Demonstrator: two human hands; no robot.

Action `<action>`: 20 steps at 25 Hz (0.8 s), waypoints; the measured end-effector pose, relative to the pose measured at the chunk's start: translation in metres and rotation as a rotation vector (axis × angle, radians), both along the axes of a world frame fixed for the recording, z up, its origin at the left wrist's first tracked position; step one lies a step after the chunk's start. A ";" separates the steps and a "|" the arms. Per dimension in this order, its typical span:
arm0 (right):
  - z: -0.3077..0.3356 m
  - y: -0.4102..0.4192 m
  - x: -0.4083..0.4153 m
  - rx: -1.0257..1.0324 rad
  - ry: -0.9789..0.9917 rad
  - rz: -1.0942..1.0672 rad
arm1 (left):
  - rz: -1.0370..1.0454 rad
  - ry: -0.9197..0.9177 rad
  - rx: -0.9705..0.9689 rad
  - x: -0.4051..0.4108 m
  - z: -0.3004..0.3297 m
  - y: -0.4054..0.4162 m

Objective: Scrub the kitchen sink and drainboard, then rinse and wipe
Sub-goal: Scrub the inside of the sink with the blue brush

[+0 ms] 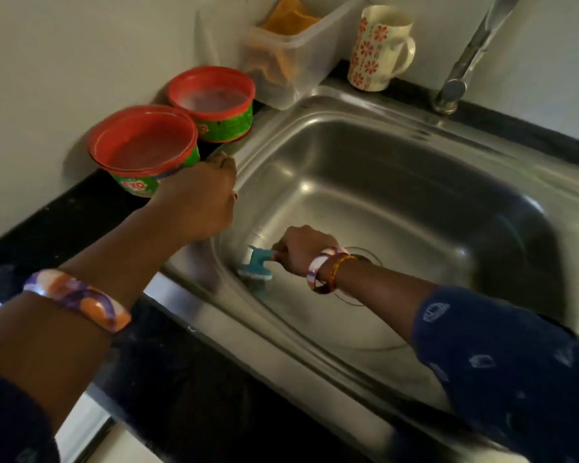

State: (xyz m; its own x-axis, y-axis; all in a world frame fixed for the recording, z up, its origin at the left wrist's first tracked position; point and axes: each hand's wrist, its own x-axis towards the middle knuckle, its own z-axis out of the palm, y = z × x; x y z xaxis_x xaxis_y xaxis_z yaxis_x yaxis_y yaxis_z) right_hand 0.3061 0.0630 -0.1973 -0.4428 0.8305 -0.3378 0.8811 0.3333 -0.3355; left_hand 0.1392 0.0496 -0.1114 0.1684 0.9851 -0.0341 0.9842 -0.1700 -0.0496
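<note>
The steel sink (pixel 398 152) fills the middle of the head view, its drain partly hidden behind my right wrist. My right hand (pixel 301 248) grips the handle of a teal scrub brush (pixel 256 267) whose head presses against the basin's left wall near the bottom. My left hand (pixel 198 202) holds a red-rimmed green tub (pixel 141 145) by its near side, tilted above the black counter at the sink's left rim. I cannot see what is inside the tub.
A second red-rimmed green tub (pixel 214 101) stands behind the first. A clear plastic box (pixel 288 61) with orange cloths and a flowered mug (pixel 378 48) sit at the back. The faucet (pixel 465 61) rises at the back right. Black counter (pixel 64 212) surrounds the sink.
</note>
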 end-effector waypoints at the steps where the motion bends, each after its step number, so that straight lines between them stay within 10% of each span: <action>1: -0.001 0.001 -0.003 0.074 -0.027 0.012 | 0.036 0.015 0.004 0.003 0.001 0.001; 6: 0.027 -0.052 0.085 -0.055 -0.225 0.378 | 0.044 0.094 0.025 0.007 0.002 0.005; 20: 0.017 -0.045 0.050 0.001 -0.166 0.299 | 0.036 0.174 0.042 -0.005 -0.007 0.020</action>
State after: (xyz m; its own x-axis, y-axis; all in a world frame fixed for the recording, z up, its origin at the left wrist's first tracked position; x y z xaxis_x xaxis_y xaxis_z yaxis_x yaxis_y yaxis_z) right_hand 0.3565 0.0181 -0.1800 -0.6054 0.6731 -0.4249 0.7872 0.5851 -0.1947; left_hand 0.1344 0.0695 -0.1186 0.1280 0.9916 -0.0187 0.9656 -0.1289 -0.2256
